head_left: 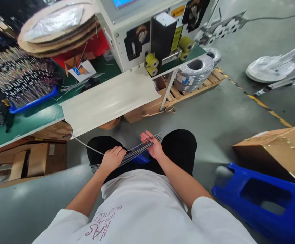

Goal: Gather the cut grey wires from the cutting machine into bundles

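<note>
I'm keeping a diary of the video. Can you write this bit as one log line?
left hand: gripping wire bundle | right hand: gripping same bundle | bundle: across lap | white tray: ahead

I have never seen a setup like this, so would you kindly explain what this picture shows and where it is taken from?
The camera sits on a seated person's head, looking down at their lap. Both hands hold a bundle of grey wires: the left hand grips one end, the right hand the other. In front is a white machine with yellow rollers, standing on a green table, with a pale tray below its outlet. Wire coils rest on a pallet, and a blue stool and cardboard box stand to the right.
</note>
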Demonstrator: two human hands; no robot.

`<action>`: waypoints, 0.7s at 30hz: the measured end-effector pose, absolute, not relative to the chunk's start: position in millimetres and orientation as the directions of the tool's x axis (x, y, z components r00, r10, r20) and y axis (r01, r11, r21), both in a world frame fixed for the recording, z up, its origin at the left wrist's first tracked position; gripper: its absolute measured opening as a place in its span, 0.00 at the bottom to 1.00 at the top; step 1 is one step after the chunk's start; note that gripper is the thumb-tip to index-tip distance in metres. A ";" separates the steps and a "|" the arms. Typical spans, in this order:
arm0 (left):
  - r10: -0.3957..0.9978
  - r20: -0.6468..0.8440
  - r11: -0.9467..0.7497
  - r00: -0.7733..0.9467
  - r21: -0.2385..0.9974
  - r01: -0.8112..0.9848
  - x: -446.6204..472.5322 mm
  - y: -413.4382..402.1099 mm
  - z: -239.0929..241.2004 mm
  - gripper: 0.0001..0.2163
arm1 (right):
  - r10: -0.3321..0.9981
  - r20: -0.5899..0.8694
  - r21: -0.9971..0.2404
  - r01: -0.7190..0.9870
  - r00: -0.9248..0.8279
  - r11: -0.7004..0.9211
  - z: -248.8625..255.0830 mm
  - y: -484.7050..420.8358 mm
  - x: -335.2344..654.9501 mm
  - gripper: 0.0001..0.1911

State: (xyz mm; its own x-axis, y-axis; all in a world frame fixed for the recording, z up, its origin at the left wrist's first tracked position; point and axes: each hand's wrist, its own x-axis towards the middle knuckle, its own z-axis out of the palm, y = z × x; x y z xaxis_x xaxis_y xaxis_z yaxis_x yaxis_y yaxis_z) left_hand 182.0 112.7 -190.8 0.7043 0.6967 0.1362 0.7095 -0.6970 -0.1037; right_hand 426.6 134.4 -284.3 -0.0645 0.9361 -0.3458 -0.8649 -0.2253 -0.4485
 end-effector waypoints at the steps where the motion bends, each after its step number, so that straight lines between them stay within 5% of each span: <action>1: 0.721 0.123 -0.679 0.682 -0.074 0.731 180.7 108.6 -196.3 0.09 | 0.935 -0.347 -0.445 -0.865 -0.072 -0.231 -285.1 134.1 427.1 0.24; 15: 0.742 -0.032 -0.670 0.670 -0.002 0.742 170.7 93.2 -190.9 0.11 | 0.902 -0.432 -0.493 -0.837 -0.002 -0.238 -279.2 133.9 423.3 0.22; 21: 0.939 -0.059 -0.343 0.339 -0.088 0.935 132.5 93.9 -174.3 0.18 | 0.881 -0.472 -0.469 -0.844 -0.007 -0.258 -283.8 134.8 422.8 0.23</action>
State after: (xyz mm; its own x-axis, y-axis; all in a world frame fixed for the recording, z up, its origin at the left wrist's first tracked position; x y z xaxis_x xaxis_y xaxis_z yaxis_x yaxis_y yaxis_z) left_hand 132.5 93.9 -174.3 0.3393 0.9388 -0.0591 0.9350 -0.3434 -0.0879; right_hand 422.8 134.8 -283.8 -0.0068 0.8814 -0.4723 -0.8445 -0.2580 -0.4694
